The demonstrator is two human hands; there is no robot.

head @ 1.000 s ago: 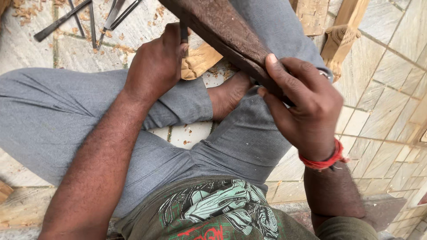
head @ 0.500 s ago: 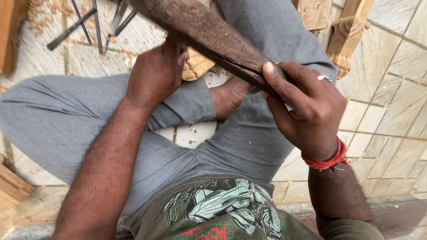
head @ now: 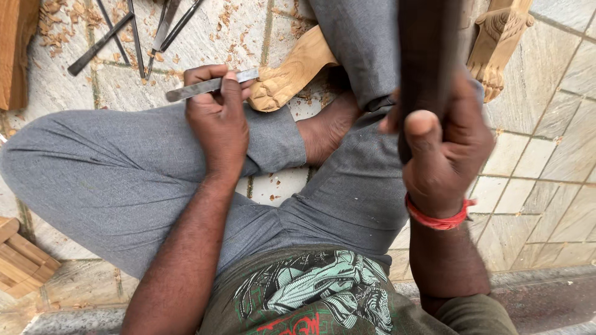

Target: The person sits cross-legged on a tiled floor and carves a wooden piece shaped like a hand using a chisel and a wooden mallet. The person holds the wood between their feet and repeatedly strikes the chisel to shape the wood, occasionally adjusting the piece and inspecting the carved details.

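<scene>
I sit cross-legged on a tiled floor in grey trousers. My left hand (head: 217, 118) grips a flat metal chisel (head: 208, 87), its tip resting against a carved pale wooden piece (head: 292, 74) that lies between my knees. My right hand (head: 444, 149), with a red band at the wrist, holds a dark wooden mallet (head: 428, 56) raised upright close to the camera. The mallet hides part of my right leg. My bare foot (head: 326, 127) shows below the carved piece.
Several metal chisels (head: 133, 28) lie on the floor at the top left among wood shavings. Another carved wooden piece (head: 496, 43) stands at the top right. Wooden blocks sit at the left edge (head: 15, 53) and lower left (head: 18, 260).
The mallet has swung up from lying slanted over the carving to upright in my right hand. The chisel in my left hand, hidden before, now shows against the carved piece.
</scene>
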